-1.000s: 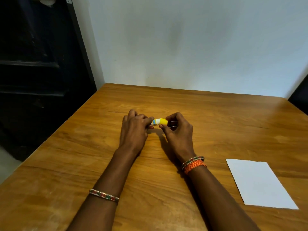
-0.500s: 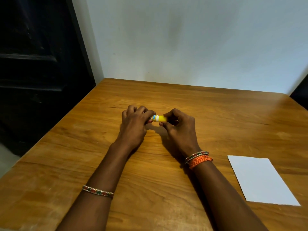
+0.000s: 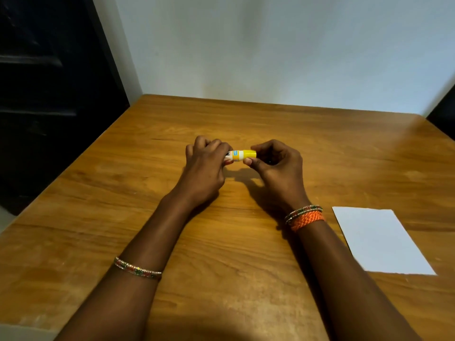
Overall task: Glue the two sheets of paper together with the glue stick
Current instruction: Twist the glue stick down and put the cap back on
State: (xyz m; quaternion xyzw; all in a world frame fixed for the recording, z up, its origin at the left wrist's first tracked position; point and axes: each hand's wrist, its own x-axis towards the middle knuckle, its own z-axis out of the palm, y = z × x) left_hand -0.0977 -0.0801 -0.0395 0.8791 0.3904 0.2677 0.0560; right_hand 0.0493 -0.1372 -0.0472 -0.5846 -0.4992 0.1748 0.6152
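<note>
- Currently, head view: the glue stick (image 3: 240,155) is held just above the table (image 3: 147,217), long axis horizontal, running 9 to 3 o'clock.
- Left hand (image 3: 205,166): fingers closed around the white body end at the 9 o'clock side.
- Right hand (image 3: 277,163): thumb and fingertips pinched on the yellow end at the 3 o'clock side. Judgement: this is the cap, and separation calls for a pull along the stick's axis.
- Paper (image 3: 379,239): lies flat at 4 o'clock from the hands, well apart, nearer the right hand. Only one sheet can be distinguished.
- Label: blue and dark print visible; not legible.
</note>
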